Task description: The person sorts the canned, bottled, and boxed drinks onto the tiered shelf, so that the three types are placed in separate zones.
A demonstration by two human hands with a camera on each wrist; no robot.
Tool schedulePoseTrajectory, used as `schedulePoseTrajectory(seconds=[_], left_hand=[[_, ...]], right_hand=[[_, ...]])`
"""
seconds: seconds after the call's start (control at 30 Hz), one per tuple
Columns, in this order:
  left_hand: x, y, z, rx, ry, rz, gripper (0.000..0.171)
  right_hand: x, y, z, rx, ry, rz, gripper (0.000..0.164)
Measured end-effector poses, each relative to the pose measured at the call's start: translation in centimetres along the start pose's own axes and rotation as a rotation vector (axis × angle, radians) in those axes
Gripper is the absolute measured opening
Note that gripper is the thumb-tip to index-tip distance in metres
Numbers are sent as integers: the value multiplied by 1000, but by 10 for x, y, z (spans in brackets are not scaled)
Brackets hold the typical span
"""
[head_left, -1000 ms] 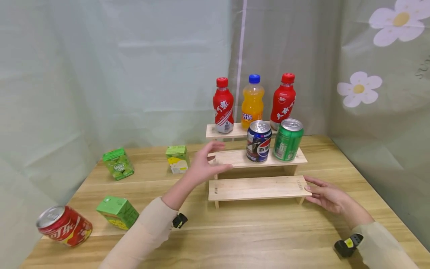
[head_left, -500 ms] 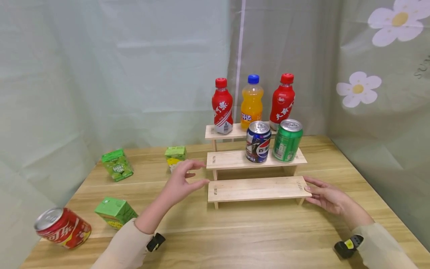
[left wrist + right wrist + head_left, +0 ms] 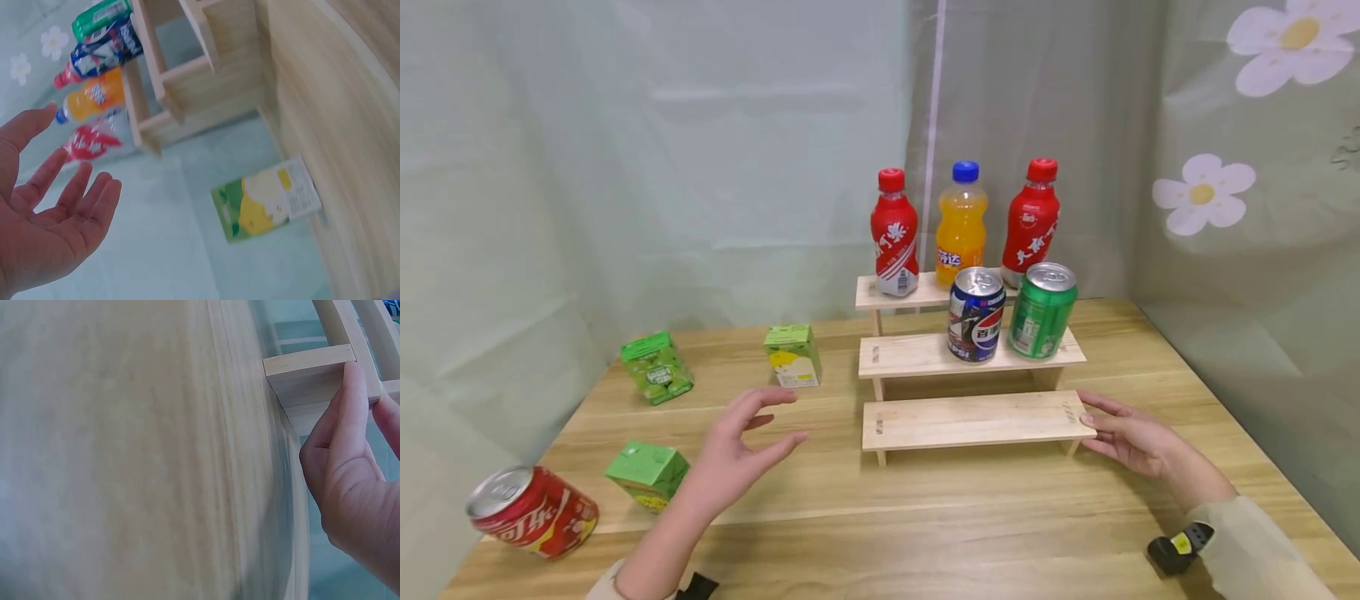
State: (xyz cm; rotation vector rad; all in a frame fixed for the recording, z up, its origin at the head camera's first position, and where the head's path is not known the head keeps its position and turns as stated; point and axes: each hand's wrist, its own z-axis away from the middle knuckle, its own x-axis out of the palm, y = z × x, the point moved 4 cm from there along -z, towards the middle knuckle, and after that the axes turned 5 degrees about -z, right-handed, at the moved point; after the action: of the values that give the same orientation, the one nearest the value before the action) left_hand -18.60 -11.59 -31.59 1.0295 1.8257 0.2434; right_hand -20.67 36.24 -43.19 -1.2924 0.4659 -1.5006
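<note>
My right hand point(image 3: 1138, 442) pinches the right end of the lowest step of a three-tier wooden display rack point(image 3: 970, 421); in the right wrist view its fingers point(image 3: 355, 394) lie against the step's end. A blue Pepsi can point(image 3: 976, 321) and a green can point(image 3: 1043, 312) stand on the middle step. The top step bears two red bottles point(image 3: 894, 237) and an orange soda bottle point(image 3: 961, 229). Over the table left of the rack, my left hand point(image 3: 726, 467) holds nothing, thumb and fingers spread apart. Nearest to it is a green drink carton point(image 3: 647, 471).
A red cola can point(image 3: 535, 512) stands tilted-looking at the front left of the wooden table point(image 3: 880, 533). Two more green cartons are farther back, one at left point(image 3: 657, 367) and a yellow-green carton point(image 3: 794, 357). Curtains point(image 3: 760, 167) hang behind and at the sides.
My left hand has moved from the rack's middle step leftward and toward me, its fingers staying apart. The right hand has kept its hold on the lowest step.
</note>
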Motion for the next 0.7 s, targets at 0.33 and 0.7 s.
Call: schedulePoseTrajectory(seconds=[0.33,0.7], left_hand=[[-58,-13,19,-110,336,-64,44],[-109,-52,57,-465,681,-141,48]], right_hand=[[0,1,-1,-4,20,9,34],[2,-1,0,-4,-7,-8,34]])
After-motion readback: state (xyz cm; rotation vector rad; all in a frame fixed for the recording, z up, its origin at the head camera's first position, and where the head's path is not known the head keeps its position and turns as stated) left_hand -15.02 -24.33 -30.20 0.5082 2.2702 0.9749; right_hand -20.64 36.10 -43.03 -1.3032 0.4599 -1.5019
